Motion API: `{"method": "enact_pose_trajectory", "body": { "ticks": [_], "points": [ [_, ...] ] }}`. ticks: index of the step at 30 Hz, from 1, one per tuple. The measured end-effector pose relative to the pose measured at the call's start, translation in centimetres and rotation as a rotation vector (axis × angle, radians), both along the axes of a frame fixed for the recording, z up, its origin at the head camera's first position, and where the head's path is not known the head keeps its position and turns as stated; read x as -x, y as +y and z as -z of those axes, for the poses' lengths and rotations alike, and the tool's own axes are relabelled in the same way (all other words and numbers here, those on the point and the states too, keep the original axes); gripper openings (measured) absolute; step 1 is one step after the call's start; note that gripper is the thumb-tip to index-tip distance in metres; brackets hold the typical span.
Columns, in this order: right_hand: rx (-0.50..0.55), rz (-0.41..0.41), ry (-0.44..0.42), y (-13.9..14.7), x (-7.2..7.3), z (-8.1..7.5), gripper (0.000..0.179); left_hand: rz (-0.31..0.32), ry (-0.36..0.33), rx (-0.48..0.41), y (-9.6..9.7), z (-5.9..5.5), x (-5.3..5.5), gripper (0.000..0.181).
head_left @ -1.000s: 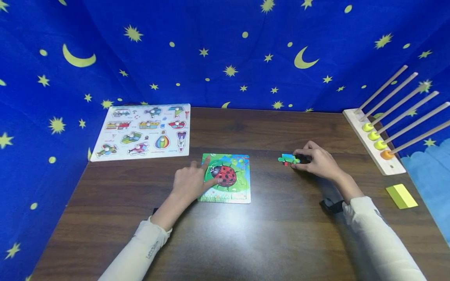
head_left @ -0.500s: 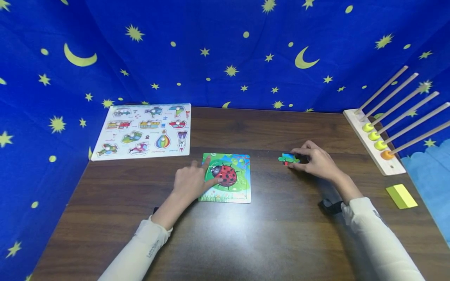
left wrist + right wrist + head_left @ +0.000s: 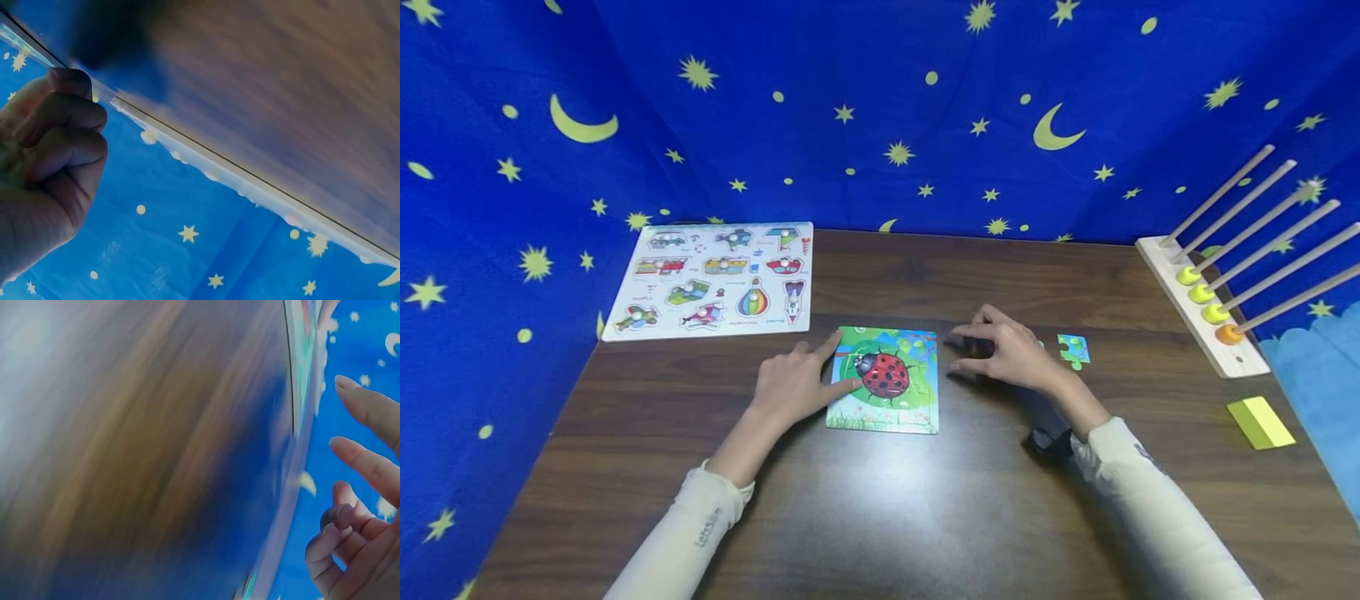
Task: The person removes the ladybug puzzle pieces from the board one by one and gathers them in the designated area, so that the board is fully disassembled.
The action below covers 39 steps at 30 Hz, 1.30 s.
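**Right hand draws in beside the ladybug puzzle, fingers spread**

In the head view, the right hand (image 3: 1009,352) has travelled leftward across the tabletop (image 3: 887,517) since half a second ago. Then its fingers reached down at small puzzle parts well to the right of the ladybug puzzle (image 3: 886,379); now thumb and forefinger stand apart just beside the puzzle's right edge, with nothing visible in their grip. A loose puzzle piece (image 3: 1073,350), blue and green, shows to the right of that hand, and a sliver of another peeks out behind the knuckles. The left hand (image 3: 792,385) has eased slightly outward: its thumb lies on the puzzle's left side, and its forefinger reaches the far left corner, baring more of the picture there. These two fingers are straight and widely parted, without closing round anything.

In the left wrist view, the remaining fingers curl loosely inward, and a coloured strip of the puzzle shows beyond them.

In the right wrist view, two fingers extend, separated, the others bent; the puzzle's edge stands near their tips, apart from them.
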State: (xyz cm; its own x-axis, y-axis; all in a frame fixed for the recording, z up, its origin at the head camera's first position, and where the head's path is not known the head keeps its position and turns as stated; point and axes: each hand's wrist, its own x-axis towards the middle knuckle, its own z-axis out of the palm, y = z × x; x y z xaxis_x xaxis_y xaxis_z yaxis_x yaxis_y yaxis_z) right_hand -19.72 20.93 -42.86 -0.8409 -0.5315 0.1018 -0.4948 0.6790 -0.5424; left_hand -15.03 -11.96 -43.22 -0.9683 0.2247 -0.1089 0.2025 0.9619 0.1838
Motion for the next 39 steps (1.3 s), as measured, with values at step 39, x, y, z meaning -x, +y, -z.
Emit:
{"method": "enact_pose_trajectory", "body": {
  "ticks": [39],
  "points": [
    [-0.279, -0.095, 0.079, -12.4, 0.5, 0.4, 0.05, 0.017, 0.048, 0.082, -0.2, 0.6, -0.3, 0.088]
  ]
}}
